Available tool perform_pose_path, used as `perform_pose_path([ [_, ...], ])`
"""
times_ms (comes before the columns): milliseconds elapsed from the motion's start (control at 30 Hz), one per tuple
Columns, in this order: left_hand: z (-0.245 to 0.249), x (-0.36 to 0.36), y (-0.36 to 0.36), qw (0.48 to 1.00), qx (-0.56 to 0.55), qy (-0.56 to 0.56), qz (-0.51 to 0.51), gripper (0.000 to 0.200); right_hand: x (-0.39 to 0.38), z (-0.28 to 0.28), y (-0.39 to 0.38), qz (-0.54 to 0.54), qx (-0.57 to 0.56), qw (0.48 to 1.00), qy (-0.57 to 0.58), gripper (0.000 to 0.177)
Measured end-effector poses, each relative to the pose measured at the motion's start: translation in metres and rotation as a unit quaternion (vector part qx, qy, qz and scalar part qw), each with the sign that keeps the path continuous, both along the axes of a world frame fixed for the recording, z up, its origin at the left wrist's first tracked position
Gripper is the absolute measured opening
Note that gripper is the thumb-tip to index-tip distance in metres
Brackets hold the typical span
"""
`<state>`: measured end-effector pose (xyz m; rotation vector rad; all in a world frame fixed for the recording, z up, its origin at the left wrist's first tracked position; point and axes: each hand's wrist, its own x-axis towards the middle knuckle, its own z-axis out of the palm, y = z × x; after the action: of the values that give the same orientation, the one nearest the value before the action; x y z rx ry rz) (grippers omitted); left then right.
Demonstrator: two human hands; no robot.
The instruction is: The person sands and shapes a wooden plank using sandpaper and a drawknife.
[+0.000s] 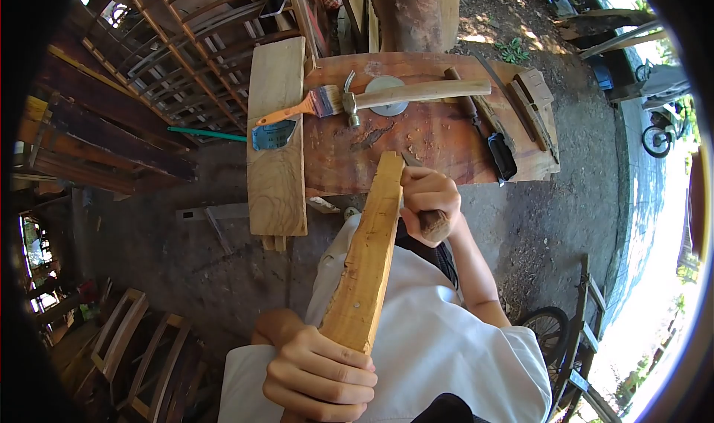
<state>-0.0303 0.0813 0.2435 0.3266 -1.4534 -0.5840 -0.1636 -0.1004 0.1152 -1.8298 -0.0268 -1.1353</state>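
Observation:
My left hand (pixel 323 371) is closed around the lower end of a long yellowish wooden board (pixel 361 267), which slants up and away from me over my lap. Close to the board's far end, my right hand (pixel 431 196) grips a wooden-handled bladed tool (pixel 434 223). The handle's butt faces me, and a bit of dark blade shows past my knuckles beside the board. Most of the blade is hidden by my fingers. On the bench (pixel 335 166) beyond lie a claw hammer (pixel 416 92) and an orange-handled paintbrush (pixel 301 107).
A round grey disc (pixel 387 109) lies under the hammer handle. A pale plank (pixel 277 177) with blue sandpaper (pixel 274 136) forms the bench's left side. At right are a dark holder (pixel 502 157), long tools and a wooden block (pixel 532 88). Wooden frames (pixel 149 363) stand lower left.

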Motion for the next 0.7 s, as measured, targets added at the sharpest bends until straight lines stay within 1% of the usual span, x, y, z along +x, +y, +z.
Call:
perform_pose_path([
  [33,-0.001,0.003,-0.001,1.0,-0.006,-0.014,-0.021,0.015,-0.008,0.001,0.002,-0.019,-0.014,1.0,0.001,0.029],
  [67,-0.001,0.005,-0.004,1.0,-0.006,-0.014,-0.015,0.015,-0.015,0.017,0.006,-0.013,-0.014,1.0,0.001,0.029],
  [133,0.0,0.007,-0.007,0.999,-0.022,-0.016,-0.04,0.016,-0.028,0.042,0.017,0.082,0.071,0.994,-0.028,0.028],
  [167,-0.001,0.006,-0.007,0.999,-0.021,-0.015,-0.039,0.016,-0.03,0.042,0.02,0.102,0.064,0.992,-0.027,0.026],
  [200,-0.001,0.003,-0.008,0.999,-0.025,-0.01,-0.035,0.016,-0.027,0.037,0.02,0.101,0.065,0.992,-0.026,0.026],
  [267,0.0,0.003,-0.01,0.999,-0.03,-0.004,-0.033,0.016,-0.012,0.019,0.016,0.028,0.04,0.999,-0.015,0.03],
  [300,0.001,0.004,-0.011,0.999,-0.033,-0.007,-0.041,0.016,-0.008,0.015,0.013,0.024,0.035,0.999,-0.006,0.03],
  [333,0.001,0.006,-0.012,0.998,-0.034,-0.01,-0.047,0.017,-0.011,0.017,0.012,0.025,0.033,0.999,-0.006,0.03],
  [433,-0.002,0.003,-0.009,0.999,-0.036,0.002,-0.014,0.016,-0.026,0.047,0.021,0.108,0.072,0.991,-0.026,0.027],
  [467,-0.002,0.005,-0.009,0.999,-0.034,0.003,-0.013,0.016,-0.023,0.045,0.021,0.109,0.074,0.991,-0.025,0.027],
  [533,-0.001,0.009,-0.012,0.998,-0.035,-0.014,-0.055,0.016,-0.016,0.037,0.017,0.041,0.066,0.997,-0.017,0.028],
  [600,0.0,0.009,-0.014,0.997,-0.038,-0.014,-0.058,0.015,-0.017,0.032,0.008,0.062,0.067,0.996,0.001,0.026],
  [667,0.0,0.011,-0.014,0.997,-0.04,-0.017,-0.058,0.015,-0.016,0.04,0.012,0.048,0.077,0.996,-0.017,0.027],
  [700,0.0,0.012,-0.014,0.997,-0.04,-0.017,-0.063,0.015,-0.02,0.047,0.018,0.065,0.071,0.995,-0.021,0.028],
])
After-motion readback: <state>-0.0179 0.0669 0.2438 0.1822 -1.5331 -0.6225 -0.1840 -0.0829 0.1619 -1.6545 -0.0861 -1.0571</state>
